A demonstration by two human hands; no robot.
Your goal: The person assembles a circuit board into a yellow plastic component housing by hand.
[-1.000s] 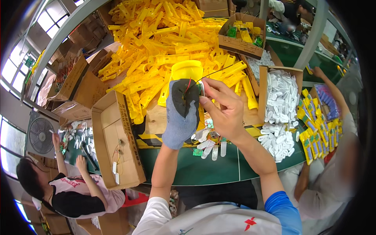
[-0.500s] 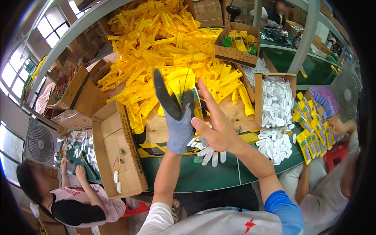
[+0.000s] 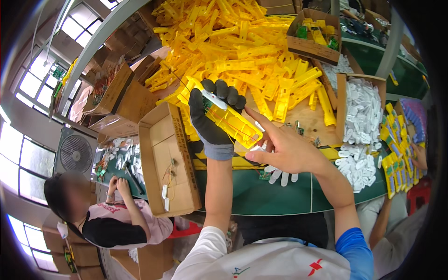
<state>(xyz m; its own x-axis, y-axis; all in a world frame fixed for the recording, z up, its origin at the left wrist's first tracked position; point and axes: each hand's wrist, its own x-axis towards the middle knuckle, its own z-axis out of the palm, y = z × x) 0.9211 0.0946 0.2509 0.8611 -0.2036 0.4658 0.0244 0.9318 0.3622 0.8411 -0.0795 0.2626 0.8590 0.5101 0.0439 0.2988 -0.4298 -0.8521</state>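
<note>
My left hand (image 3: 212, 119), in a grey knit glove with black coating, is closed round a long yellow plastic housing (image 3: 240, 128). The housing tilts, its open ribbed inside facing up. Across its upper part lies a white strip (image 3: 213, 99) under my gloved fingers. Part of a green circuit board (image 3: 205, 103) shows beside the palm, and a thin dark wire sticks out at the upper left. My bare right hand (image 3: 287, 144) is beside the housing's lower end, index finger and thumb spread apart. Its other fingers are curled and partly hidden.
Yellow housings (image 3: 219, 44) are heaped behind my hands. An open carton (image 3: 154, 172) with wired parts stands left; white pieces (image 3: 361, 112) fill a carton at right. White strips (image 3: 284, 178) lie on the green table (image 3: 247, 191). People sit on both sides.
The housing has turned, so its ribbed inside and white strip now show, and its far end points lower right. My right hand has moved to its lower end. The view has swung left.
</note>
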